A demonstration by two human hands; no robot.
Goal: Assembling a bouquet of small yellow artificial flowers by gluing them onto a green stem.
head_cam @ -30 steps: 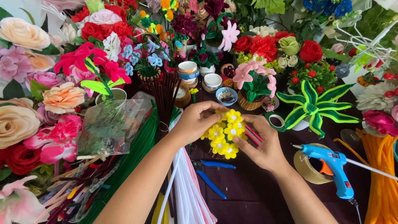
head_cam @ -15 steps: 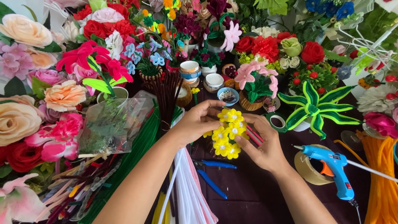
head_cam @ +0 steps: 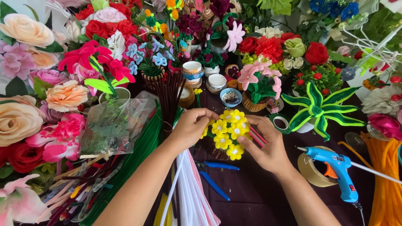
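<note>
While the left hand point(head_cam: 190, 125) keeps pinching the cluster of yellow flowers point(head_cam: 228, 132) at table centre, its fingers have shifted slightly along the blooms, and the right hand point(head_cam: 268, 144) still cups them, near the blue glue gun point(head_cam: 335, 169)

This looks like a craft worktable for making artificial flowers, probably in a home studio or small shop, though no walls show to settle which. A dark tablecloth point(head_cam: 259, 196) is ringed from nine o'clock round to three by finished fabric and pipe-cleaner blooms point(head_cam: 25, 117). Loose bundles of pipe cleaners point(head_cam: 190, 192) lie at six o'clock, orange ones point(head_cam: 383, 184) at four. A blue glue gun point(head_cam: 337, 171), a tape roll point(head_cam: 310, 171) and blue-handled pliers point(head_cam: 215, 175) lie nearby.
</note>
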